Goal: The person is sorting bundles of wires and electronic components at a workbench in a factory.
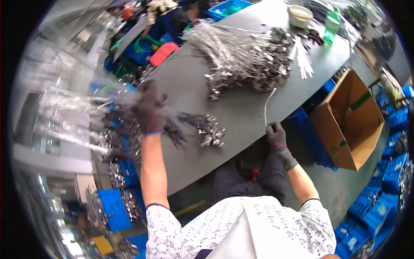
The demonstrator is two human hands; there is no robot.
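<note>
A bundle of thin metal wires with small metal clips [189,127] hangs from the left hand [148,113], which is gloved in dark fabric and closed around the bundle's upper part, above the near-left part of the grey bench [241,108]; the strands are blurred, so how many there are is hard to say. The clip ends of the bundle spread out just right of that hand, low over the bench top and possibly touching it. The right hand [276,136], also in a dark glove, is at the near edge of the bench, its fingers pinched on a thin white cord [268,103] that runs up across the bench top. Further across the bench from the hands lies a big heap of the same wires and clips [246,58], with a few white strips [304,60] just right of the heap. At the far right end of the bench stand a pale round bowl [299,15] and a green bottle [332,23]. An open cardboard box [349,123] stands on the floor to the right of the bench, with blue crates [388,172] beyond it. More blue crates holding metal parts [114,207] sit left of the bench, near the person's left arm.
</note>
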